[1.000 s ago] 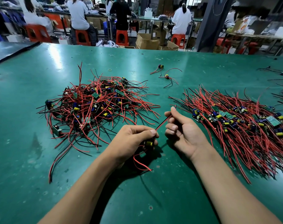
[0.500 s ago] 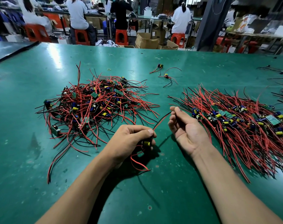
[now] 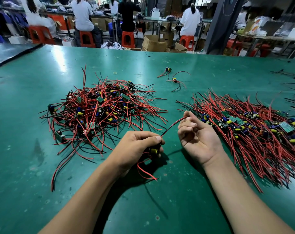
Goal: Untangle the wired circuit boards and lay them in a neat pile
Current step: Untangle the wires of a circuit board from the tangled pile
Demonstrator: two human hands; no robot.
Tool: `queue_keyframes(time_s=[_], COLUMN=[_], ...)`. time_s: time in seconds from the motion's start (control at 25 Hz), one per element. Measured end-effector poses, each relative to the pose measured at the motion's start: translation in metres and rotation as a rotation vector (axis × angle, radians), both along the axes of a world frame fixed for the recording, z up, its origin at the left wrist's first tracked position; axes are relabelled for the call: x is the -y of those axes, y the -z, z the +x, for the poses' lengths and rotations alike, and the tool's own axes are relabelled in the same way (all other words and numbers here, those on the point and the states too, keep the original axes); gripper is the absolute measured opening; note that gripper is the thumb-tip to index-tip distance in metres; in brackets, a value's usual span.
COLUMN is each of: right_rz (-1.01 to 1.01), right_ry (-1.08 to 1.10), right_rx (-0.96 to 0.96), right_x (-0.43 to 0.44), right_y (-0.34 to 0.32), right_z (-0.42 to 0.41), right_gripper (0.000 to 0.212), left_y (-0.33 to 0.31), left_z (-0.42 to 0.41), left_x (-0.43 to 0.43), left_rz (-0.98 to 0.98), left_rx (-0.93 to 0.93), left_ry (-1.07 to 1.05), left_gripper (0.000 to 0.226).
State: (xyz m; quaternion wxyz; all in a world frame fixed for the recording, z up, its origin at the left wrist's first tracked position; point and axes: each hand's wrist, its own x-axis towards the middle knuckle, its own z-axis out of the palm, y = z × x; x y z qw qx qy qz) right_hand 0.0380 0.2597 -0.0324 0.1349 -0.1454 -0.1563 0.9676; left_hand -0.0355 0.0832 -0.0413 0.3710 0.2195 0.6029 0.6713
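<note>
Wire (image 3: pixel 172 125) — slanting up-right from left hand (image 3: pixel 136 146).

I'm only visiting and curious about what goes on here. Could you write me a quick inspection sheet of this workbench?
Surface: green table, scuffed, with patches of glare.
Job's things: tangled heap on the left; neat pile on the right.
Clutter: stray board, second stray board, rubber band.
Grips: left hand holds one board; right hand pinches its red wire.
Cables: red and black leads on every board; nothing else seen.
Surroundings: people seated on orange stools, cardboard boxes.
</note>
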Motion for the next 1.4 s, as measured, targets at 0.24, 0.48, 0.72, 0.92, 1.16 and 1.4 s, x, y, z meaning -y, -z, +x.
queue_keyframes(time_s=[0.24,0.48,0.72,0.92,1.16,1.4], right_rz=[0.352,1.04,1.4,1.58,1.539,1.367], right_ry=[0.041,0.051,-0.137,0.04,0.173,0.141], right_rx=[0.162,0.306,0.186,0.212,0.22,0.236], right_x=[-0.001,0.019,0.043,0.052,0.053,0.055], right_y=[0.007,0.024,0.025,0.028,0.022,0.018], right_z=[-0.003,-0.005,-0.004,-0.005,-0.006,-0.007], right_gripper=[0.039,0.014,0.029,0.023,0.024,0.029], left_y=[0.001,0.003,0.0,0.0,0.0,-0.001], left_z=[-0.002,-0.005,-0.006,-0.007,-0.005,-0.004], left_x=[-0.001,-0.008,-0.012,-0.012,-0.007,-0.004], left_rz=[0.057,0.119,0.213,0.236,0.203,0.24], left_rx=[0.048,0.11,0.078,0.162,0.128,0.116], left_ry=[-0.093,-0.29,-0.498,-0.497,-0.471,-0.38], left_gripper=[0.015,0.012,0.008,0.006,0.015,0.007])
